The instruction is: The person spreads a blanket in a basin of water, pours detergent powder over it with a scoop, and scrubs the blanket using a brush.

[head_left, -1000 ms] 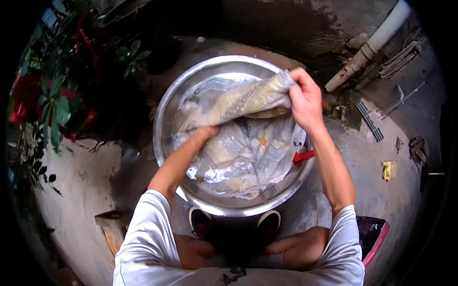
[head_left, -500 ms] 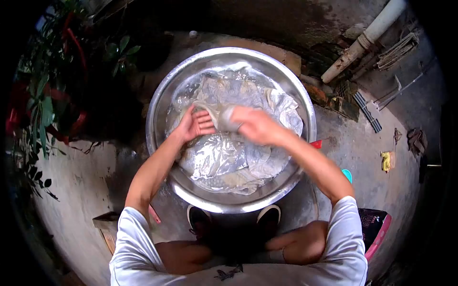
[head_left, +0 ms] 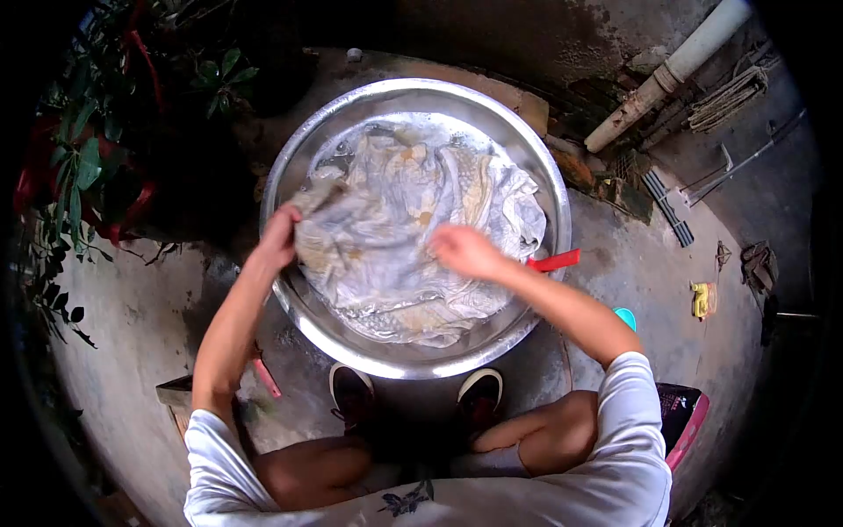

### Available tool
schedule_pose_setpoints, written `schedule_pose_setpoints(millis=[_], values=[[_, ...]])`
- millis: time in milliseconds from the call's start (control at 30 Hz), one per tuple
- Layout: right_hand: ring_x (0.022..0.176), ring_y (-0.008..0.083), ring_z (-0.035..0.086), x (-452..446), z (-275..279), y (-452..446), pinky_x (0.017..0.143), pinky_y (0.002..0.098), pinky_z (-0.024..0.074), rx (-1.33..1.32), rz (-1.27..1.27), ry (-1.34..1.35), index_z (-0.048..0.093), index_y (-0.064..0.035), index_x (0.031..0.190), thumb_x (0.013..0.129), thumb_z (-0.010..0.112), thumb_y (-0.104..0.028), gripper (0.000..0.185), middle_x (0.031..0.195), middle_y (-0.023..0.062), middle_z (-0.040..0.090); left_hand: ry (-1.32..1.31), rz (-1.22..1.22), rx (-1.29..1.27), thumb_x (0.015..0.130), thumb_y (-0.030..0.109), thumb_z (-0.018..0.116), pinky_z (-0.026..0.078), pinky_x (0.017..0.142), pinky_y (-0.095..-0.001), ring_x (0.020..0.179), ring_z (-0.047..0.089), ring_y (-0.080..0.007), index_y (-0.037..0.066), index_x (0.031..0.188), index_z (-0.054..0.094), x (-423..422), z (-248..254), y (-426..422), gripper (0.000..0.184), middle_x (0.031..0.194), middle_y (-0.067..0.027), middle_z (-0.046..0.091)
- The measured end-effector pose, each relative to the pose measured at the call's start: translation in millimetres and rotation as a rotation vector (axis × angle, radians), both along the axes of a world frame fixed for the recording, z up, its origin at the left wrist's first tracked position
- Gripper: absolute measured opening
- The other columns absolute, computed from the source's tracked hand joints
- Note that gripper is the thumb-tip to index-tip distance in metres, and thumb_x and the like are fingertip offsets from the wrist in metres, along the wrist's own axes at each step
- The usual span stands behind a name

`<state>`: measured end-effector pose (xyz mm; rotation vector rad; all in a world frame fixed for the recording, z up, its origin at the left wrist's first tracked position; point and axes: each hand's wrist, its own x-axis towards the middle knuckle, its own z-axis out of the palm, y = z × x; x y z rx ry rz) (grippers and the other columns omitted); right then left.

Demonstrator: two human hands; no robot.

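Observation:
A large round metal basin (head_left: 413, 369) stands on the ground before me. In it lies a wet, whitish cloth (head_left: 408, 189) with yellow-brown stains, spread in folds over some water. My left hand (head_left: 279, 237) is at the basin's left side, its fingers closed on the cloth's edge, which is smeared by motion there. Over the middle right of the cloth, my right hand (head_left: 467, 253) has its fingers curled together and appears to pinch a fold; the fingertips are partly hidden.
A red handle (head_left: 555, 261) juts over the basin's right rim. Leafy plants (head_left: 88, 167) stand at left. A pale pipe (head_left: 667, 75), a brush head (head_left: 669, 209), a yellow packet (head_left: 703, 300) and a turquoise item (head_left: 625, 317) are at right. My shoes (head_left: 480, 391) are close below the basin.
My left hand has moved left from the basin's middle to its side, drawing cloth along. The cloth is now spread wider, covering the shiny wet area. My right hand remains over the cloth.

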<state>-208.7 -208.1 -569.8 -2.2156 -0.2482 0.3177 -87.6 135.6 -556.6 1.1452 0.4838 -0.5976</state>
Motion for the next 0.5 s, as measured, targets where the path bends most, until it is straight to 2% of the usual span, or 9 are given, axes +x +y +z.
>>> schedule_pose_setpoints(millis=[33,67,133,200,233,267,367,433,500], values=[[0.086,0.0361,0.065,8.4,-3.5,-29.3,0.074,0.0458,0.0515,-0.257,-0.133,0.012,0.061,-0.0028,0.091,0.089,0.057,-0.027,0.024,0.092,0.0196,0.067,-0.142,0.038,0.073,0.071,0.003,0.048,0.05,0.086,-0.0358,0.089,0.059,-0.0232,0.004,0.096,0.057,2.9,-12.6,21.1,0.026,0.093,-0.0078,0.06],[0.083,0.0376,0.065,6.8,1.7,-50.0,0.072,0.0472,0.051,-0.334,-0.148,0.028,0.059,-0.0029,0.087,0.087,0.059,-0.028,0.025,0.089,0.0203,0.066,-0.283,0.074,0.15,0.071,0.003,0.046,0.049,0.09,-0.0361,0.093,0.059,-0.0248,0.003,0.103,0.057,6.8,-24.2,45.7,0.034,0.099,-0.0085,0.062],[0.081,0.039,0.064,1.3,6.4,-54.9,0.07,0.0487,0.0505,-0.401,-0.17,0.044,0.057,-0.0029,0.083,0.086,0.06,-0.03,0.027,0.086,0.0209,0.066,-0.365,0.176,0.269,0.071,-0.001,0.042,0.048,0.087,-0.0329,0.092,0.059,-0.0218,0.003,0.1,0.057,8.1,-7.5,57.4,0.032,0.097,-0.0057,0.062],[0.081,0.0387,0.065,-18.1,0.3,-40.1,0.071,0.049,0.0512,-0.364,0.073,0.055,0.056,-0.0027,0.09,0.084,0.062,-0.032,0.031,0.083,0.0211,0.065,-0.411,0.248,0.325,0.086,0.002,0.046,0.047,0.081,-0.0314,0.089,0.057,-0.017,0.005,0.1,0.06,42.0,-39.4,90.5,0.02,0.095,-0.0041,0.062],[0.088,0.038,0.065,-26.2,-6.4,-28.1,0.075,0.0477,0.0514,-0.404,0.181,0.088,0.054,-0.002,0.098,0.082,0.066,-0.033,0.038,0.089,0.023,0.064,-0.468,0.31,0.348,0.089,0.003,0.047,0.047,0.082,-0.0316,0.089,0.057,-0.0167,0.004,0.103,0.06,47.3,-24.1,81.1,0.019,0.097,-0.0041,0.062],[0.088,0.038,0.065,-37.2,-19.7,-17.4,0.075,0.0477,0.0514,-0.405,0.184,0.095,0.054,-0.002,0.098,0.082,0.066,-0.033,0.038,0.089,0.023,0.064,-0.526,0.372,0.369,0.092,0.004,0.048,0.048,0.082,-0.0318,0.089,0.057,-0.0163,0.004,0.105,0.061,51.3,0.0,69.9,0.018,0.098,-0.0041,0.062],[0.101,0.0374,0.062,-47.9,-53.9,1.1,0.084,0.0461,0.0501,-0.594,0.306,-0.051,0.05,-0.0001,0.11,0.078,0.071,-0.033,0.05,0.101,0.026,0.061,-0.45,0.476,0.388,0.089,0.001,0.05,0.046,0.084,-0.0312,0.093,0.056,-0.0191,0.002,0.124,0.055,73.6,25.5,65.8,0.035,0.109,-0.0064,0.06],[0.108,0.0383,0.057,-39.6,-62.2,3.8,0.09,0.0453,0.0474,-0.463,0.216,0.125,0.052,0.0025,0.113,0.077,0.073,-0.029,0.052,0.108,0.0274,0.058,-0.467,0.407,0.419,0.09,0.002,0.051,0.046,0.084,-0.0315,0.095,0.056,-0.0195,0.002,0.124,0.055,81.4,16.1,66.8,0.034,0.111,-0.0071,0.059],[0.107,0.0397,0.057,-22.0,-66.8,-2.5,0.09,0.046,0.0473,-0.367,0.294,0.134,0.053,0.0029,0.113,0.076,0.072,-0.026,0.05,0.108,0.0269,0.059,-0.451,0.274,0.512,0.091,0.011,0.056,0.044,0.087,-0.0321,0.098,0.055,-0.0193,0.004,0.118,0.056,79.1,11.0,65.0,0.027,0.111,-0.0056,0.059]])
